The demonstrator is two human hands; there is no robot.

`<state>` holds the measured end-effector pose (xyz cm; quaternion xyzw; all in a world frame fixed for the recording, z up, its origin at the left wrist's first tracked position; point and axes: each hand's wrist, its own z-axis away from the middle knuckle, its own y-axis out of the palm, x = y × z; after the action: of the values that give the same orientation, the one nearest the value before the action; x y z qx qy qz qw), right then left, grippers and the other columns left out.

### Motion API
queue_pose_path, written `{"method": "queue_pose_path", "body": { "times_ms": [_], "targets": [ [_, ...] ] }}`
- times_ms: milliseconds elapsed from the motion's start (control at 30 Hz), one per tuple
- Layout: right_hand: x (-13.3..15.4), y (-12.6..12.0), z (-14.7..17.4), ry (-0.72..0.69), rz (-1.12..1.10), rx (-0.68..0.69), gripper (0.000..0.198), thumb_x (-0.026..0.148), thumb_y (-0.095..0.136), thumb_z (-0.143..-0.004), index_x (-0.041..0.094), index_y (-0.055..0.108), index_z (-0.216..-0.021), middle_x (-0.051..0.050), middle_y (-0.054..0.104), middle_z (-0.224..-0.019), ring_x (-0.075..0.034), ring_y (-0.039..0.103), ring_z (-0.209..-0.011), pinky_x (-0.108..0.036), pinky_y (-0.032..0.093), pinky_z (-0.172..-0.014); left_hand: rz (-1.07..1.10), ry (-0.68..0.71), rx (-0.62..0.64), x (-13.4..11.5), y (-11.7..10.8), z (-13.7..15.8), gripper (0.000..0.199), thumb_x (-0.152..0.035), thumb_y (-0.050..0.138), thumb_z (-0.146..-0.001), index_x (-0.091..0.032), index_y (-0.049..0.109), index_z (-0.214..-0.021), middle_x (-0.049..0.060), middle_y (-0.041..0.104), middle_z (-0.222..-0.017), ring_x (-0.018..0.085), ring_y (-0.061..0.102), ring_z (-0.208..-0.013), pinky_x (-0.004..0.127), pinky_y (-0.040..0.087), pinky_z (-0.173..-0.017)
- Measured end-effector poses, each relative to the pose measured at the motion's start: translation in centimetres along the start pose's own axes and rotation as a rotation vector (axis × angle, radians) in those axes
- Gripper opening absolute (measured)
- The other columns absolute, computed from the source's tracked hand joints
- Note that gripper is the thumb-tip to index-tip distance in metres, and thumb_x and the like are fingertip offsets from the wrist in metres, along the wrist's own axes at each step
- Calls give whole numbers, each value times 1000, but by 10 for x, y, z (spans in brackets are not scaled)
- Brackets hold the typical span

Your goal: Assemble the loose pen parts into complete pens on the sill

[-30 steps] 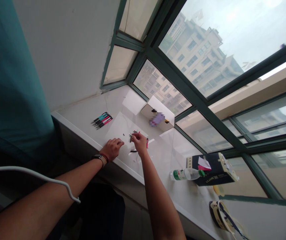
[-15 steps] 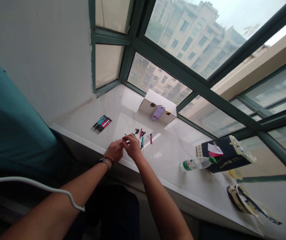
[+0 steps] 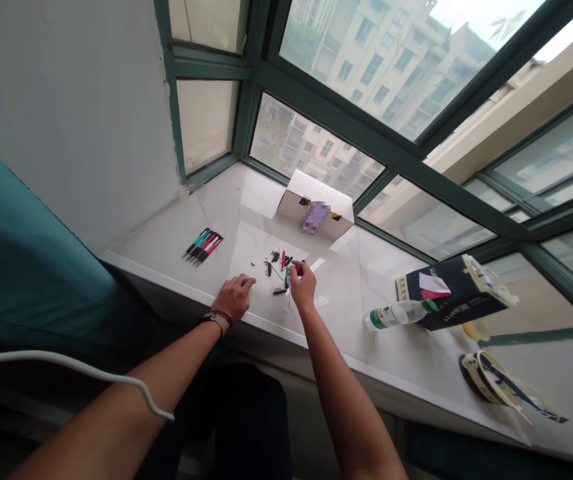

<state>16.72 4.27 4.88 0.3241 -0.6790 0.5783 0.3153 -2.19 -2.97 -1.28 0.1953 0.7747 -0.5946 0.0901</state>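
My left hand (image 3: 235, 297) rests near the front edge of the white ledge, fingers curled together; what they hold, if anything, is too small to make out. To its right, my right hand (image 3: 303, 283) reaches over loose pen parts, its fingertips pinched and their contents hidden. Beside those fingertips lies a teal pen barrel (image 3: 287, 277), partly covered. A red barrel (image 3: 283, 259) lies just beyond, among small black pieces (image 3: 275, 256). A dark grip piece (image 3: 279, 291) lies between the hands. Several assembled pens (image 3: 204, 246), teal, black and red, lie in a row at the left.
A white box (image 3: 316, 207) with a blurred purple patch stands against the window. On the right are a plastic bottle (image 3: 399, 315) lying tilted, a dark carton (image 3: 451, 293) and a round container (image 3: 489, 380). A white cable (image 3: 66, 365) crosses above my left forearm.
My hands have come apart. The right one has moved right and forward over the loose parts, covering the right-hand red barrel, while the left stays near the edge. The view has shifted slightly.
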Motion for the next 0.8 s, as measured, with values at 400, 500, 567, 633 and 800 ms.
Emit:
{"method": "queue_pose_path", "body": {
  "times_ms": [400,500,567,633,800],
  "targets": [
    [-7,16,-41,-68,555,425,20,15,64,-80,19,71,-98,-7,71,-101,-20,62,-98,-29,45,-84,-14,-4,-10,0,-1,-1,35,-10,40,-89,-21,62,-114,10,61,-104,24,57,-90,37,42,-81],
    [-8,30,-47,-20,594,410,21,12,62,-80,18,71,-98,-9,71,-105,-21,63,-97,-28,46,-81,-23,-4,-8,-1,-2,-1,34,-10,40,-89,-21,62,-113,10,61,-104,24,57,-91,37,42,-82],
    [-11,34,-49,6,601,385,23,9,60,-79,18,72,-97,-11,71,-104,-21,64,-96,-28,46,-80,-27,-2,-1,-1,-2,-1,34,-9,40,-89,-21,62,-113,10,61,-103,24,57,-91,37,42,-82],
    [-13,35,-50,20,616,384,22,8,60,-76,17,72,-93,-12,72,-100,-23,65,-94,-29,47,-78,-24,1,2,-1,-2,-1,35,-9,40,-88,-21,62,-112,10,61,-104,24,57,-90,37,42,-81],
    [-14,37,-48,28,672,430,19,8,65,-68,16,71,-85,-13,71,-85,-25,67,-84,-30,49,-71,-8,-5,-7,-1,-1,-1,34,-9,41,-88,-21,62,-112,11,61,-104,24,57,-90,38,43,-81]
  ]
}}
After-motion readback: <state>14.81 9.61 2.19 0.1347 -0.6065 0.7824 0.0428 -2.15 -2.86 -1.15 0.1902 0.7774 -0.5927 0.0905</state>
